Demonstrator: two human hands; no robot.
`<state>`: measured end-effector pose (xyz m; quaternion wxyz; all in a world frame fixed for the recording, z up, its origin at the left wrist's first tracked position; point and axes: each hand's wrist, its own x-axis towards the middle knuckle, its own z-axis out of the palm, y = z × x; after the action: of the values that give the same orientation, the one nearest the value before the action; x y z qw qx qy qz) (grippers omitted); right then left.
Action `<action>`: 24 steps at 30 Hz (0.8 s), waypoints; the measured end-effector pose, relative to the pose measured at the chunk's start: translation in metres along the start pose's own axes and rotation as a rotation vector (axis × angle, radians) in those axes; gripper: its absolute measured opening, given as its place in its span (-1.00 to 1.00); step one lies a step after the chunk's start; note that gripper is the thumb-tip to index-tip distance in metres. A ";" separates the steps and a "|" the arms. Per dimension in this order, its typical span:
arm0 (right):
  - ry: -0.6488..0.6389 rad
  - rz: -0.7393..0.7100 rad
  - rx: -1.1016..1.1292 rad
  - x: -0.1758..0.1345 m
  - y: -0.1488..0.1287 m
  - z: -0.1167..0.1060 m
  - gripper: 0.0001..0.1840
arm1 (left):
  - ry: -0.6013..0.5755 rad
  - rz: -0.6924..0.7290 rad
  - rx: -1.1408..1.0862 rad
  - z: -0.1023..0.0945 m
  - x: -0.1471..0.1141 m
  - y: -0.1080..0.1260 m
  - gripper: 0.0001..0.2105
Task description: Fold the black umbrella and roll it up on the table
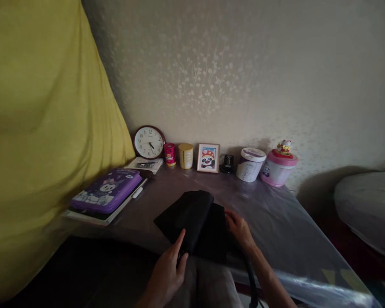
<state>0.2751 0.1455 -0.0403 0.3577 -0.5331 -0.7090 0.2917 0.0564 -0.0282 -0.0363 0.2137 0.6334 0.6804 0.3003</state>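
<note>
A black, flat, bag-like item of soft material lies at the front of the table, its upper layer folded over towards the left. My left hand pinches its near edge, with the index finger stretched along the black surface. A small shiny spot shows between thumb and finger, too small to make out. At the item's right edge, my right hand grips with curled fingers, and the fingertips are partly hidden. A dark strap hangs over the table's front edge below my right forearm.
Along the wall stand a round clock, a pink can, a yellow can, a framed panda picture, a small black object, a white tub and a pink-lidded tub. A purple case lies on books at left, beside a yellow curtain.
</note>
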 end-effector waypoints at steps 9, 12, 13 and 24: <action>-0.071 -0.067 0.190 -0.003 -0.010 0.002 -0.61 | -0.007 0.000 -0.016 -0.002 0.000 0.002 -0.46; -0.070 -0.070 0.150 -0.005 -0.014 0.002 -0.60 | 0.006 0.006 -0.010 -0.001 0.000 0.001 -0.47; -0.069 -0.067 0.137 -0.005 -0.015 0.002 -0.60 | 0.009 0.004 -0.008 0.000 0.000 0.001 -0.47; 0.040 -0.180 -0.252 -0.011 -0.024 -0.003 -0.67 | 0.032 0.019 -0.013 0.000 -0.001 0.002 -0.47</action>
<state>0.2663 0.1284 -0.0215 0.3270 -0.5136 -0.7777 0.1564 0.0580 -0.0295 -0.0345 0.2040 0.6335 0.6759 0.3166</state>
